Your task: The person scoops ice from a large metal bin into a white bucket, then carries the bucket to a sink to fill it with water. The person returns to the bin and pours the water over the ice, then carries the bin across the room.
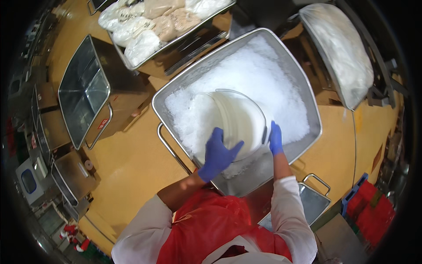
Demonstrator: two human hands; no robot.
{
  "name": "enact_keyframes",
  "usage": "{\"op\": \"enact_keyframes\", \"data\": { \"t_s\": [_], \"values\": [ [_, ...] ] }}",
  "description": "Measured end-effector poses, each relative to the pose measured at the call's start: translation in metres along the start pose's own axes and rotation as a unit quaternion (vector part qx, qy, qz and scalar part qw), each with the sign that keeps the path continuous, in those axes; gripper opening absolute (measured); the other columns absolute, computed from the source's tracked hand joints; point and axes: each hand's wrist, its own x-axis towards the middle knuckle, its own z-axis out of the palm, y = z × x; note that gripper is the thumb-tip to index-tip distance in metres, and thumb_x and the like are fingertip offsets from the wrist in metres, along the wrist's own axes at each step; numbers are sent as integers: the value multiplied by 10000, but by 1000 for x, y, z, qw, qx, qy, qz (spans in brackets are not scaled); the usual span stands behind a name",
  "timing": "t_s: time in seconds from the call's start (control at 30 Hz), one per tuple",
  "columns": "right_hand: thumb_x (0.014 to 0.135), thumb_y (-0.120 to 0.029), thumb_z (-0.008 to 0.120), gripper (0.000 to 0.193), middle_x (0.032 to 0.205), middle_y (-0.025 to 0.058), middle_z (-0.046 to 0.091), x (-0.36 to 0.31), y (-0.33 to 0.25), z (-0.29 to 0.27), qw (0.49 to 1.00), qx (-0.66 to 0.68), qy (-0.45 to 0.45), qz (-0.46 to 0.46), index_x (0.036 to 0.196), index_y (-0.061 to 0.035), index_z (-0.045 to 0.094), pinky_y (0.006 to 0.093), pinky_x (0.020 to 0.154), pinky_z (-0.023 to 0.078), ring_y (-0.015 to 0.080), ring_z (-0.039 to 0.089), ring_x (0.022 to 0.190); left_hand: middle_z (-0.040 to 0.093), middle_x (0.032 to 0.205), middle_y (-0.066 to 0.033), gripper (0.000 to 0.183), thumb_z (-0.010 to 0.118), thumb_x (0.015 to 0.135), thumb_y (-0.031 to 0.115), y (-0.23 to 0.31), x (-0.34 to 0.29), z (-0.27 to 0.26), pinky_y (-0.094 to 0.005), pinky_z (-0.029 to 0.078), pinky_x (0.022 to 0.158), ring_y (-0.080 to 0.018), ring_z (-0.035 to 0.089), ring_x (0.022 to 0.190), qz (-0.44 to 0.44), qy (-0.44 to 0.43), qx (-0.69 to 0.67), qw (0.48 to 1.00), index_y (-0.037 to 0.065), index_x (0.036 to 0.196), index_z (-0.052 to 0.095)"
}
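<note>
A white plastic bucket [226, 121] with a wire bail handle [246, 97] lies tilted on its side in a big steel tub [237, 187]. White crushed ice or snow [259, 66] fills much of the tub and lies around the bucket. My left hand [218, 152], in a blue glove, rests against the bucket's near side with thumb and fingers spread apart. At the bucket's right edge, by the handle's grip, my gloved right hand [275, 138] has its fingers close together against it; some fingertips are hidden. Glare blurs the bucket's outline against the white fill.
An open steel bin [85, 90] stands to the left. Behind it, a cart [169, 52] carries several filled plastic bags. A plastic-covered tub [338, 48] is at the far right. A smaller steel container [313, 200] with a handle sits at my right, near a red-covered stack [371, 213].
</note>
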Motion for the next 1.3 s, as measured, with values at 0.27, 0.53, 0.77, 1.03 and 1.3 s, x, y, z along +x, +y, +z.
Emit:
{"op": "enact_keyframes", "data": {
  "t_s": [0.27,0.53,0.77,1.03,1.3],
  "values": [
    [1095,-405,466,555,1481,136,580,-288,-3,-206,929,336,149,-44,1472,-1,531,402,1153,419,264,553,1351,542,802,-163,536,924,729,310,163,-178,-9,-440,474,617,-364,585,673,290,-232,-146,917,24,942,523],
    [1063,-483,535,610,1390,179,614,-565,78,-346,817,326,468,-81,1418,12,565,436,1085,468,297,608,1254,594,981,-252,647,861,799,409,207,-349,75,-505,518,762,-450,635,875,426,-382,-119,812,-34,1130,526],
    [979,-434,698,529,1096,234,704,-679,132,-382,780,-99,606,117,1156,64,678,473,916,521,355,690,1043,719,1165,-187,695,849,836,431,92,-391,257,-411,560,910,-292,716,1039,151,-621,-16,769,-34,1296,615],
    [810,-455,845,772,1146,258,700,-740,104,-372,677,-265,683,74,1312,68,581,464,913,551,412,696,1032,728,1132,-121,571,813,888,308,17,-538,313,-346,565,880,-213,709,977,-131,-779,-65,609,-16,1323,633],
    [886,-331,806,626,1204,197,686,-790,102,-308,726,-43,670,-148,1318,64,583,403,981,520,315,672,1114,640,1168,-127,588,848,819,126,164,-417,228,-387,555,910,-251,636,1040,278,-582,-166,746,-7,1299,536]
  ]
}}
